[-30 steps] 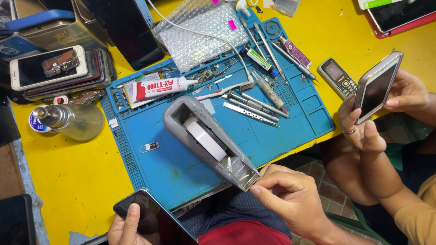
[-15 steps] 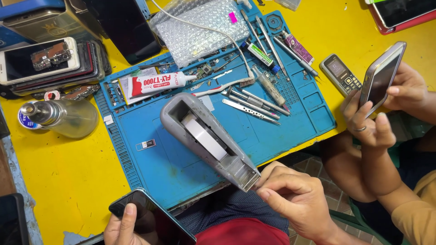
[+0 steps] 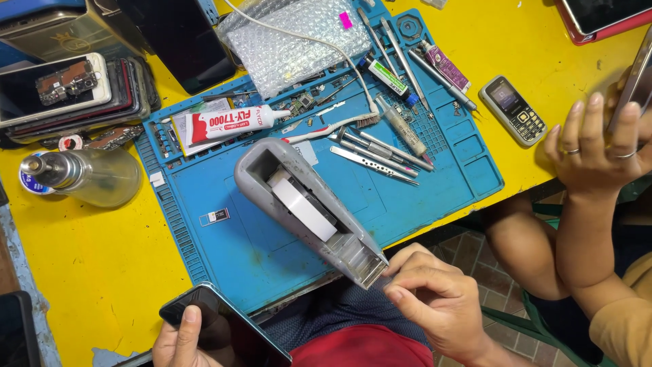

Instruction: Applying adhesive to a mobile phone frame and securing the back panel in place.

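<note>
A grey tape dispenser (image 3: pixel 299 204) with a white tape roll lies on the blue work mat (image 3: pixel 258 251). My right hand (image 3: pixel 435 299) pinches at the dispenser's cutter end, at the mat's front edge; any tape between the fingers is too thin to make out. My left hand (image 3: pixel 187 340) holds a black smartphone (image 3: pixel 224 326) at the bottom, thumb on its screen.
Tweezers, a toothbrush and a glue tube (image 3: pixel 234 122) lie on the mat. A glass bottle (image 3: pixel 88 177) and stacked phones (image 3: pixel 61 88) sit left. Bubble wrap (image 3: pixel 299 34) is behind. Another person's hands (image 3: pixel 598 149) hold a phone at right, near a small keypad phone (image 3: pixel 513 109).
My right hand has shifted up to the dispenser's cutter end and pinches there. The view moved slightly; the other person's hands rose at the right.
</note>
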